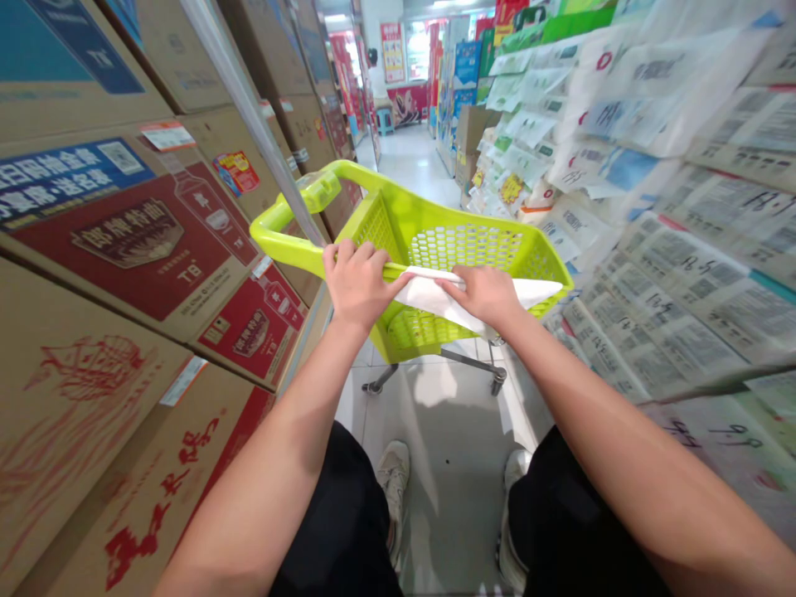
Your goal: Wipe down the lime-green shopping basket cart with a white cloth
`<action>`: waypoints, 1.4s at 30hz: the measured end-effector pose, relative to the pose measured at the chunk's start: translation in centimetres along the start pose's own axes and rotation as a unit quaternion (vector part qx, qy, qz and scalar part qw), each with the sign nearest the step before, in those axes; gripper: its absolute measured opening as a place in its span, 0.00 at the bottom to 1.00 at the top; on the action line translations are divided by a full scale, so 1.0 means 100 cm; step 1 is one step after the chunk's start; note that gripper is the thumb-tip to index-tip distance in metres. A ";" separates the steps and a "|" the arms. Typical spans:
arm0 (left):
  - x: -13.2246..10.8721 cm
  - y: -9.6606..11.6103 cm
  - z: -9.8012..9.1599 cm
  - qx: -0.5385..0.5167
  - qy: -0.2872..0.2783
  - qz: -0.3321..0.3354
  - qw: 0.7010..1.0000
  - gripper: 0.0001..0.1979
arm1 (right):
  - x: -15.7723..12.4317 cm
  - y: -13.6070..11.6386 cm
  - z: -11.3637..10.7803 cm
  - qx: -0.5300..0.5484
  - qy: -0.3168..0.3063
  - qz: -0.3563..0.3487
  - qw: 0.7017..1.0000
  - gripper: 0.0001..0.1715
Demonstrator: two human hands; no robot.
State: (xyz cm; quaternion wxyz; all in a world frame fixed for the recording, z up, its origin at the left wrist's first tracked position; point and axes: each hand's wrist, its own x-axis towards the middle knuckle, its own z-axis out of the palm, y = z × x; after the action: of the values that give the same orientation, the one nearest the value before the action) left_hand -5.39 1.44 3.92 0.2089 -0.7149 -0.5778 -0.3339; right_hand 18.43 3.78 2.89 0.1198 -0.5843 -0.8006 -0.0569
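Observation:
A lime-green plastic shopping cart (435, 249) stands in front of me in a narrow shop aisle. My left hand (357, 282) is closed over the cart's near rim, fingers curled on top. My right hand (485, 294) is closed on the same rim, pressing a white sheet of paper (429, 294) against it. The paper lies along the rim between and beyond both hands. The cart's looped handle (304, 199) is on its far left side. Nothing shows inside the basket.
Stacked cardboard cartons (143, 240) with red and blue labels wall the left side. Packs of paper goods (672, 215) fill the right shelves. The tiled aisle (410, 157) runs ahead to a distant person. My shoes (395, 477) are below on the floor.

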 end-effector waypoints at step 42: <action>-0.001 -0.008 -0.002 0.022 -0.008 0.014 1.000 0.17 | -0.004 0.027 0.008 -0.055 0.019 -0.035 0.998 0.40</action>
State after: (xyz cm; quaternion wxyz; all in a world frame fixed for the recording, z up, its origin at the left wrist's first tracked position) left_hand -6.19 1.43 3.97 0.2245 -0.7206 -0.5769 -0.3122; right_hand 21.07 4.42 1.87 0.1009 -0.5601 -0.8140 -0.1159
